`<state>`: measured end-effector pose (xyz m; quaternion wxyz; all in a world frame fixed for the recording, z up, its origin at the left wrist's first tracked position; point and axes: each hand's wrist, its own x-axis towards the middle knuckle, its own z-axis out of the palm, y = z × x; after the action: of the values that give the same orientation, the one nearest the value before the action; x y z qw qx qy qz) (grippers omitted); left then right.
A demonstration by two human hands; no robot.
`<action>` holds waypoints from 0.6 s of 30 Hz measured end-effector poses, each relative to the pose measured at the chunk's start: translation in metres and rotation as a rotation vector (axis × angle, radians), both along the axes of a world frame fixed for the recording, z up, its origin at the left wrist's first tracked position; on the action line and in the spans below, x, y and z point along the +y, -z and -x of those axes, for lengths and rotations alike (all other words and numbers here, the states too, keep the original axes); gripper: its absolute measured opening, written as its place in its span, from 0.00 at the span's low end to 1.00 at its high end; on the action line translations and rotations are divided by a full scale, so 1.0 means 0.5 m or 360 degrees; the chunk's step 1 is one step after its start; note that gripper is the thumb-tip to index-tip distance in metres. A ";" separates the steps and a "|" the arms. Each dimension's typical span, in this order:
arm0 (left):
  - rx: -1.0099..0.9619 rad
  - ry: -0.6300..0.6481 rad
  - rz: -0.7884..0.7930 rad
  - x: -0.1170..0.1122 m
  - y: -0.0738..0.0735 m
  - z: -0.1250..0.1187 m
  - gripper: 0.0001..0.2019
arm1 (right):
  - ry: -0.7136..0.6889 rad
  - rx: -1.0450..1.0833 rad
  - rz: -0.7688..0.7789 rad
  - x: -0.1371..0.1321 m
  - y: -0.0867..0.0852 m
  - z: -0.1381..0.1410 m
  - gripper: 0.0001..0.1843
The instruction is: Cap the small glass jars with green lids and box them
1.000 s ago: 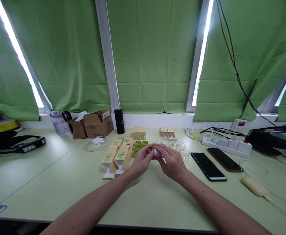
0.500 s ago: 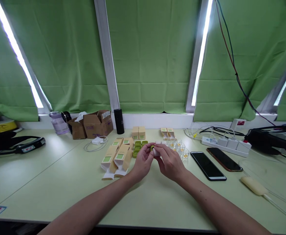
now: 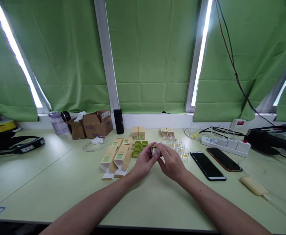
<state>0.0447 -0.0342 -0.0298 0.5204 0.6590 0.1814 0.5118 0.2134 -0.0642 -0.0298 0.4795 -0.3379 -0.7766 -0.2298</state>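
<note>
Both hands meet over the middle of the pale green table (image 3: 59,169). My left hand (image 3: 143,163) and my right hand (image 3: 171,163) pinch a small round whitish jar with a green-and-dark rim (image 3: 155,151) between their fingertips. Tan cartons with green labels (image 3: 117,156) lie open just left of my left hand. Small green lids (image 3: 138,148) sit behind the hands. Several clear little jars with yellow contents (image 3: 180,148) stand right of the hands.
Two upright tan boxes (image 3: 138,133) and two more lying cartons (image 3: 168,133) are at the back. Two phones (image 3: 207,165) lie to the right, near a power strip (image 3: 224,143). Cardboard boxes (image 3: 94,124), a black cylinder (image 3: 118,121) and a purple bottle (image 3: 56,123) stand at the back left.
The small jar has turned between my fingertips, its green rim now more to the front. Both hands stay in nearly the same spot.
</note>
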 end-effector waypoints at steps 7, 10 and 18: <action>0.0070 -0.0105 -0.0032 0.007 0.001 -0.005 0.31 | -0.0010 0.0010 0.0009 -0.002 -0.001 0.007 0.16; 0.0082 -0.0123 -0.0049 0.006 0.000 -0.004 0.30 | 0.0013 0.0001 -0.0008 0.000 0.000 0.008 0.14; 0.0140 -0.0198 -0.0117 0.000 -0.008 -0.005 0.28 | 0.0061 -0.0015 -0.0002 0.004 0.005 0.011 0.15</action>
<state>0.0469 -0.0340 -0.0257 0.4546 0.6870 0.2256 0.5200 0.2081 -0.0622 -0.0325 0.4716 -0.3514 -0.7720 -0.2412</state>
